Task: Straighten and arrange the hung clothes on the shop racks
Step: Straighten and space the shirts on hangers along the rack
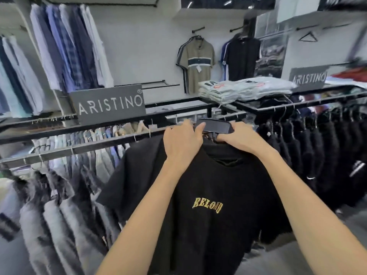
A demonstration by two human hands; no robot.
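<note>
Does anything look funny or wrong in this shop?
High up on the right, one black hanger hangs empty with no shirt on it, while the olive polo and dark shirt further left fill theirs.

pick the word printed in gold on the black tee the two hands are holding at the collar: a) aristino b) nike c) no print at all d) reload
d: the black tee reads RELOAD in gold across its chest, while ARISTINO appears only on the grey sign standing on the rack behind it.
</note>
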